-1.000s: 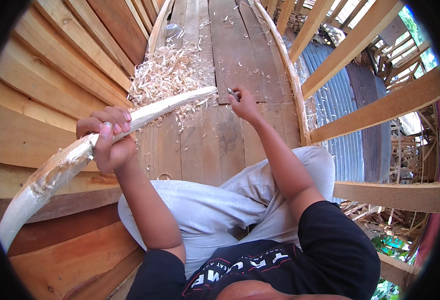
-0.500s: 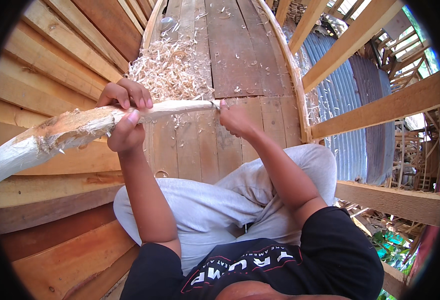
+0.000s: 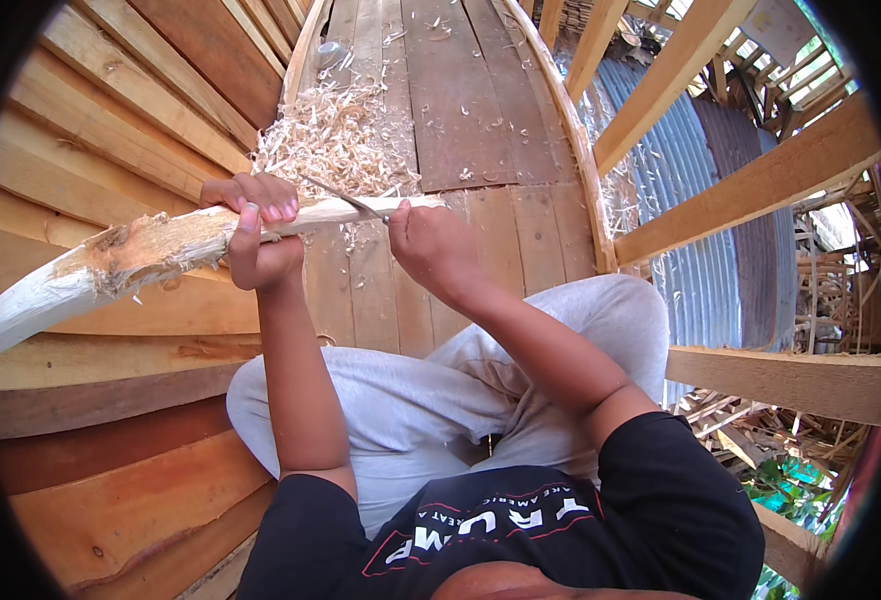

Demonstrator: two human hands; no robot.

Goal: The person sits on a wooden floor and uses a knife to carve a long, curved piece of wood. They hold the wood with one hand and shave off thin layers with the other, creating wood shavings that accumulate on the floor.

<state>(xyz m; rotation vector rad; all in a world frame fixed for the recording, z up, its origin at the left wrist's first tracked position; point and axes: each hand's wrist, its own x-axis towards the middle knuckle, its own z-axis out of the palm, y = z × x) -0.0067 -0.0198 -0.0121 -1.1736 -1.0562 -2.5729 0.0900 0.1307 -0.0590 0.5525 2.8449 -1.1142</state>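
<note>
A long, curved, partly debarked branch (image 3: 150,253) runs from the left edge to the middle, its right end pale and whittled narrow. My left hand (image 3: 258,225) is wrapped round it, the fingers over the top and the thumb on the near side. Closed in a fist by the narrowed end, my right hand (image 3: 430,245) grips a knife. The knife's thin dark blade (image 3: 342,196) slants up and left across the branch. Its handle is hidden inside my fist.
Curled wood shavings (image 3: 330,140) lie heaped on the plank floor (image 3: 465,95), beside a small clear container (image 3: 329,54). Plank walling (image 3: 100,135) rises at the left. At the right stand wooden rails (image 3: 760,195), with corrugated metal sheets (image 3: 705,290) beyond.
My right hand has moved left along the branch from its tip, and the knife blade now shows across the wood. My left hand has shifted slightly right.
</note>
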